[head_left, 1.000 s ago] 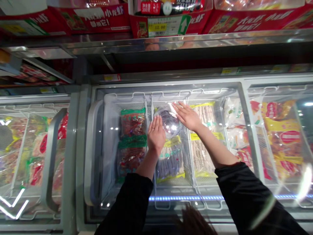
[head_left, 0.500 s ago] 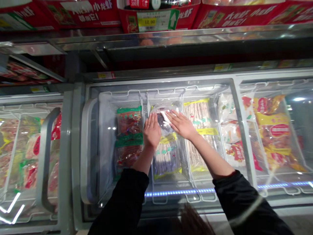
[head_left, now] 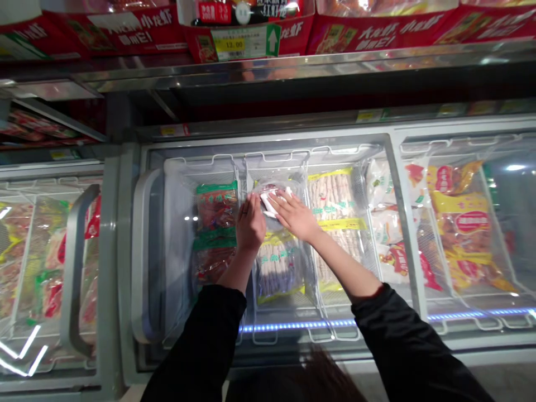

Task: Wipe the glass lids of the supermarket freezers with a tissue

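Observation:
Both my hands reach into an open chest freezer [head_left: 268,142]. My left hand [head_left: 250,222] lies flat, fingers together, against the left side of a clear plastic bag [head_left: 273,196] of dark frozen food with a white label. My right hand [head_left: 295,215] lies on the bag from the right with its fingers stretched over it. The bag rests at the far end of the middle wire basket [head_left: 276,159], above a yellow-edged pack of purple sausages [head_left: 280,267].
Green-topped red meat packs [head_left: 216,207] fill the left basket, pale sausage packs [head_left: 335,201] the right one. The curved sliding lid [head_left: 142,257] stands open at left. Closed glass covers the freezers on both sides. A shelf of red boxes [head_left: 251,33] hangs overhead.
Both hands have pushed the clear bag farther toward the back of the middle basket and pressed it down; the view has shifted a little to the right.

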Available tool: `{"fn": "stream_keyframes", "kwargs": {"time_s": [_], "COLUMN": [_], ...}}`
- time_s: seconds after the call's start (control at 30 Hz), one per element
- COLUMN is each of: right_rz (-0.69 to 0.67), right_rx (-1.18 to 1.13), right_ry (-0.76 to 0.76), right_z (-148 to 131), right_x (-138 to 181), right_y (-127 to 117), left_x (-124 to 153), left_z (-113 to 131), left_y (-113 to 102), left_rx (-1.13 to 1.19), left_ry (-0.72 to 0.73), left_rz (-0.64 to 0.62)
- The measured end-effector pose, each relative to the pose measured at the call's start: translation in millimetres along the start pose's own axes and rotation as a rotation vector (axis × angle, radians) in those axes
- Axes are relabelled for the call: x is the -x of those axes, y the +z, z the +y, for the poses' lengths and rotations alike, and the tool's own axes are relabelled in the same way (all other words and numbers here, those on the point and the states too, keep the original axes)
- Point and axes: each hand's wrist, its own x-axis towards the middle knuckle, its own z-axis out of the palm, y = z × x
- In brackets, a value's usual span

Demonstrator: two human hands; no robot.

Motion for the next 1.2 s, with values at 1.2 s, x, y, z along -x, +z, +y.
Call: {"fn": "stream_keyframes", "kwargs": {"time_s": [1.2], "right_rz": [0.002], "right_rx": [0.027], "right_ry": [-0.038], "right_z": [34.2], "right_x": [114.7], "right_y": [7.8], "left_x": [-6.8], "left_z": [0.5], "left_y": [-0.7], "left_rx": [-0.003], "left_ry": [-0.016], "left_rz": [-0.013]}}
